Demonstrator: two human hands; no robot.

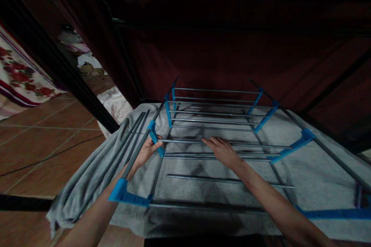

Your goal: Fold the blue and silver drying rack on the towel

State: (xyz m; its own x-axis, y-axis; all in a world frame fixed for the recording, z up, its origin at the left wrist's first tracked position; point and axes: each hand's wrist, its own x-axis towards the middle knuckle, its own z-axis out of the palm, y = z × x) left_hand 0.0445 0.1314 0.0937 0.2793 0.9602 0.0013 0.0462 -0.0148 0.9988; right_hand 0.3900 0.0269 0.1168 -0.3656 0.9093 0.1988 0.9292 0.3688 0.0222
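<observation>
A half-built rack with blue plastic brackets and grey metal tubes stands on a grey blanket. My left hand (149,150) is closed round the left blue bracket (153,133), its thumb by the end of a thin metal rod (179,141). That rod spans towards the right bracket (292,148). My right hand (222,150) is on the same rod near its middle, fingers bent over it; its thumb is hidden. Just below, other rods (191,156) cross between the brackets. A loose rod (232,180) lies nearer me, across the blanket and the right lower tube.
Several loose tubes (133,135) lie on the blanket (98,170) at the left. Farther back, more rods (217,112) join blue brackets. A dark post (84,88) and dark red curtain (203,58) stand behind. A cable (58,156) runs over the tiled floor (37,139).
</observation>
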